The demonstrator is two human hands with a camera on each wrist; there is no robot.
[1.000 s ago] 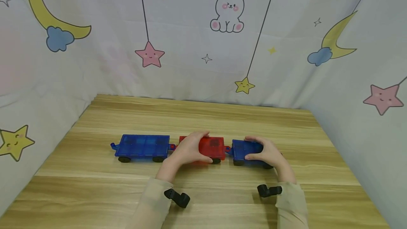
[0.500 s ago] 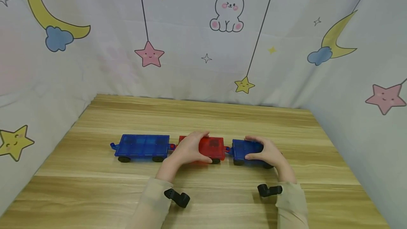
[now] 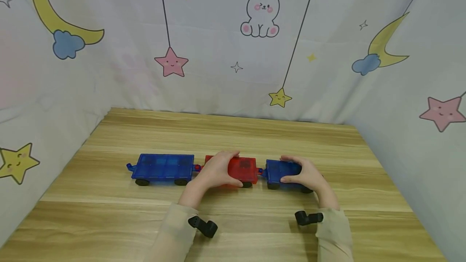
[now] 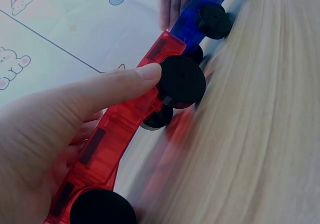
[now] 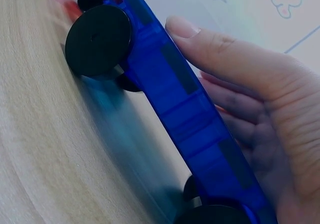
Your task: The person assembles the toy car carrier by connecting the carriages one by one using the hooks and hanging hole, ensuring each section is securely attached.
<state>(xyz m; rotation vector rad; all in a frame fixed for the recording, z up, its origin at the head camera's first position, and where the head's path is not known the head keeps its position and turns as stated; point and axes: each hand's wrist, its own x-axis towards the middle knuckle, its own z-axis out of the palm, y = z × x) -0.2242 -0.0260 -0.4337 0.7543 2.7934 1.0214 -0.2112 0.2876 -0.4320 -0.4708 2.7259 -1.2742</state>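
Note:
Three see-through toy train cars stand in a row on the wooden tabletop, linked at their couplings. My left hand (image 3: 217,172) grips the red car (image 3: 243,167) in the middle, thumb along its near side by a black wheel (image 4: 182,82). At the right end is a smaller blue car (image 3: 278,169), gripped across its sides by my right hand (image 3: 307,176); the right wrist view shows the thumb on the edge of its blue side (image 5: 180,99). The longer blue car (image 3: 165,166) at the left end is untouched, its free hook (image 3: 130,167) pointing left.
The wooden tabletop (image 3: 240,217) runs back to a white curtain (image 3: 211,88) printed with stars, moons and a rabbit. More of this cloth closes in both sides. Small black cameras (image 3: 204,226) sit on both wrists over beige sleeves.

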